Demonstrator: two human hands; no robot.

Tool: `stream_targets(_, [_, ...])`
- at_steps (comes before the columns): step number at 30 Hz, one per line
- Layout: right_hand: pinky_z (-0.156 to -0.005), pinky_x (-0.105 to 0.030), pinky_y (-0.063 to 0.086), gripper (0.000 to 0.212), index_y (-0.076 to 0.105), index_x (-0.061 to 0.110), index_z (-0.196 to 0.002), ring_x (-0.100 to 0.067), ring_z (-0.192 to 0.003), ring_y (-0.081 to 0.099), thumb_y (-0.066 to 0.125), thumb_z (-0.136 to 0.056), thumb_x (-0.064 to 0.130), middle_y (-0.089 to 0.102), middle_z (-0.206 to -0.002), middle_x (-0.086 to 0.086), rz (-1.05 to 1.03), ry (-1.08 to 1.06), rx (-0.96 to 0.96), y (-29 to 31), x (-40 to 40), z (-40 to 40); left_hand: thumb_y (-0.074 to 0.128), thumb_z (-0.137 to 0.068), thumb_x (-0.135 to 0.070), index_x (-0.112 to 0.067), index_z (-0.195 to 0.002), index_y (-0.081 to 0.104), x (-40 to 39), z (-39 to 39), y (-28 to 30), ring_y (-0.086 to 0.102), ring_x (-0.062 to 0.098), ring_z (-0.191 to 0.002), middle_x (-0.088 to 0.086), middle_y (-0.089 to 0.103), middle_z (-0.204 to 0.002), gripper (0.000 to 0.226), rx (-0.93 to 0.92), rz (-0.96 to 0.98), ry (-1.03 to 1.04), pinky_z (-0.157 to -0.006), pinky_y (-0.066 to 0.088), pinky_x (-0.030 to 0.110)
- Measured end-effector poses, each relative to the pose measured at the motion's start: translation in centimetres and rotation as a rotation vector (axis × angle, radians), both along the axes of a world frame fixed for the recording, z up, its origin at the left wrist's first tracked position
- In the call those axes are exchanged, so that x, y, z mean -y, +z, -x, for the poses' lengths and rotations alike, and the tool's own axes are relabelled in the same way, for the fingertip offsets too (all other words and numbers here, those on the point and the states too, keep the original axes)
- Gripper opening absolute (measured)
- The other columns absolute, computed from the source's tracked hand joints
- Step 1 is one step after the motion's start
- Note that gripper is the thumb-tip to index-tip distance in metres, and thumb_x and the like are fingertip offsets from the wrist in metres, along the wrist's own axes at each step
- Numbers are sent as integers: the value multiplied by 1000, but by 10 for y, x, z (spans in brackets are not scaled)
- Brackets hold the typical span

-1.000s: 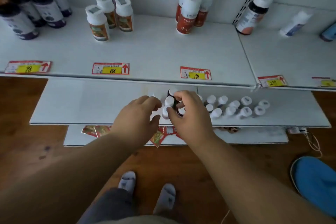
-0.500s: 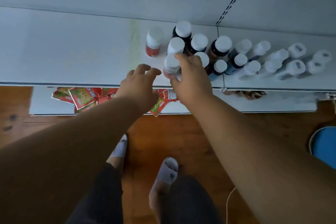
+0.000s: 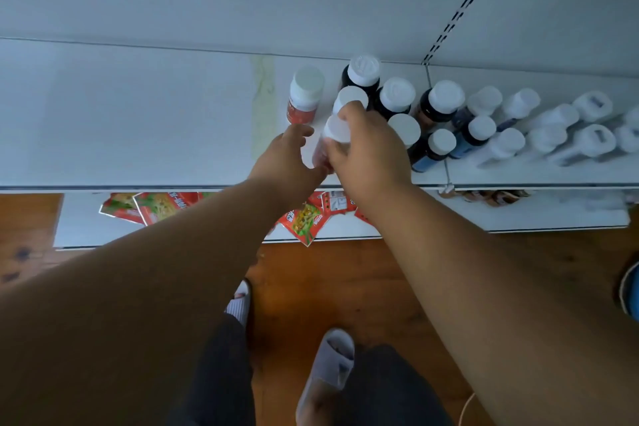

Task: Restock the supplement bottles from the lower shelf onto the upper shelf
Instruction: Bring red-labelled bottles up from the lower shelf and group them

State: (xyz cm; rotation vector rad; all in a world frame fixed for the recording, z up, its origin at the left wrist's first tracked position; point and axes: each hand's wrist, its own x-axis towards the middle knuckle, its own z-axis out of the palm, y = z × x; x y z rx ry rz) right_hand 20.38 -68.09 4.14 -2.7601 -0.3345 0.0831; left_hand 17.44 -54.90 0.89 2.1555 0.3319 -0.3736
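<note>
I look down on the white lower shelf [image 3: 138,114]; the upper shelf is out of view. My right hand [image 3: 370,152] grips a red supplement bottle with a white cap [image 3: 337,130] near the shelf's front edge, tilted toward me. My left hand [image 3: 287,159] reaches in just left of that bottle with loosely extended fingers; whether it touches the bottle I cannot tell. A second red bottle [image 3: 304,93] stands upright behind my left hand. A third white cap [image 3: 351,98] shows just behind my right hand's fingers.
Dark bottles with white caps [image 3: 397,95] crowd right of my right hand, then several white bottles [image 3: 553,135] further right. Red snack packets [image 3: 162,206] lie on the bottom shelf below. A blue object [image 3: 629,290] sits on the wooden floor at right.
My head tipped down, so the upper shelf left the view. My right hand closed round the front red bottle and tilted it; my left hand moved closer beside it.
</note>
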Motion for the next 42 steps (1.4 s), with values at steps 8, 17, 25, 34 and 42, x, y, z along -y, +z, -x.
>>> stream_targets(8, [-81,-28,45,38,54,18,-121,-18,-102,59,68,-89,31,62,-118,2,-366,101,-104,164,-5,89,41,-103,-17,-11,-124,61,-30,102,155,74,31,-84,16,71,-104,30,-396,909,756,-76,59,41])
stream_targets(17, [-84,-28,52,29,54,29,-119,-8,-100,60,63,-92,34,62,-116,10,-509,160,-223,319,2,160,41,-101,-40,-4,-135,51,-41,201,289,65,23,-74,22,64,-113,51,-490,1261,566,-70,55,35])
stream_targets(25, [-79,-41,60,30,52,39,-128,-14,-102,64,53,-98,42,60,-121,7,-632,20,-122,382,-28,155,47,-100,-38,-6,-124,54,-68,183,369,67,24,-76,23,66,-103,42,-380,1289,418,-71,59,32])
stream_targets(34, [-78,-27,58,44,50,47,-126,-5,-96,65,68,-90,31,62,-115,15,-696,-29,-55,426,-19,95,48,-102,-28,-10,-120,59,-57,110,422,73,29,-84,19,72,-97,28,-99,1067,284,-83,57,40])
stream_targets(42, [-86,-36,57,46,46,47,-118,-2,-95,65,74,-84,36,66,-107,17,-739,-89,3,422,31,-13,68,-91,-37,-31,-119,56,-4,0,427,70,17,-92,-3,72,-99,31,120,330,13,-89,56,42])
